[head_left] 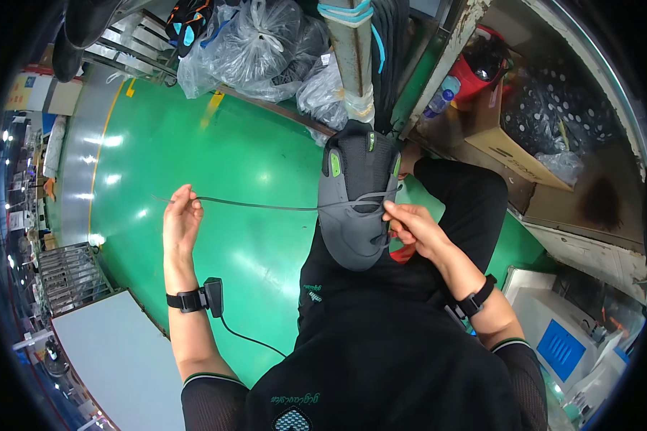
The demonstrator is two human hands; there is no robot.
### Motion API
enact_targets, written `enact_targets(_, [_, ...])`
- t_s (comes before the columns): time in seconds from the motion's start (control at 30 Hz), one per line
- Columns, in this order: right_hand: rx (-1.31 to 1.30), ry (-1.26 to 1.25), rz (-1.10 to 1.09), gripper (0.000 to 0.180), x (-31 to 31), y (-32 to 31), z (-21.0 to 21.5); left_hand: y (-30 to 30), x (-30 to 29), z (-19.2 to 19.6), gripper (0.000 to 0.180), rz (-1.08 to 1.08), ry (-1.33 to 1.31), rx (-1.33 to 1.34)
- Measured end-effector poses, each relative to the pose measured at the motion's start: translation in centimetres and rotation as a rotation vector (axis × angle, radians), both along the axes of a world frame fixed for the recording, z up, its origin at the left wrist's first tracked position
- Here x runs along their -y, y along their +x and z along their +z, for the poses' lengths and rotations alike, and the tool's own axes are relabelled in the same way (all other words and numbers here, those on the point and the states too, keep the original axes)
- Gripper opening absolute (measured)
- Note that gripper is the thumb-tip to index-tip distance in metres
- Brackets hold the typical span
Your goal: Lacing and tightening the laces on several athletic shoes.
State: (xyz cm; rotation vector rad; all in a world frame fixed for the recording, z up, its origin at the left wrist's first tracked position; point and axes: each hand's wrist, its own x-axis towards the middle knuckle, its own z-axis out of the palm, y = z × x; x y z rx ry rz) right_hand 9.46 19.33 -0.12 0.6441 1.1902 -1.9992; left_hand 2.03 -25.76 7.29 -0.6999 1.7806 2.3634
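Observation:
A dark grey shoe (352,241) with green accents stands in front of me above my lap, its toe toward me. A thin grey shoelace (259,206) runs from its eyelets out to the left, pulled nearly straight. My left hand (183,215) pinches that lace near its end, well away from the shoe. At the shoe's right side my right hand (413,226) is closed, thumb and finger pressed together by the eyelets on a loop of lace. The fingertips partly cover the lace there.
Behind the shoe rises a metal post (352,57) wrapped with blue cord. Clear plastic bags (259,43) lie on a rack at the back. On the right, a shelf holds a cardboard box (496,136) and a red container (474,72). A white tabletop (115,359) is at lower left.

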Motion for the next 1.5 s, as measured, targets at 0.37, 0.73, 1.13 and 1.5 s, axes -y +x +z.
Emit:
enact_targets(0.37, [0.099,-0.753,-0.357,0.014,1.3,3.4,-0.8,1.1,0.1,-0.1,0.021,0.002,-0.004,0.018])
enact_targets(0.73, [-0.471,0.378,-0.196,0.027,1.4,0.5,-4.8,0.5,15.3,-3.1,0.032,0.352,-0.031,-0.038])
enact_targets(1.13, [-0.515,0.134,-0.549,0.025,0.3,-3.1,-1.4,4.4,26.5,-2.2,0.022,0.335,-1.347,-0.252])
enact_targets(1.5, [-0.356,0.329,-0.247,0.011,2.0,0.8,-1.7,4.0,-22.5,-6.1,0.006,-0.482,-0.696,-0.293])
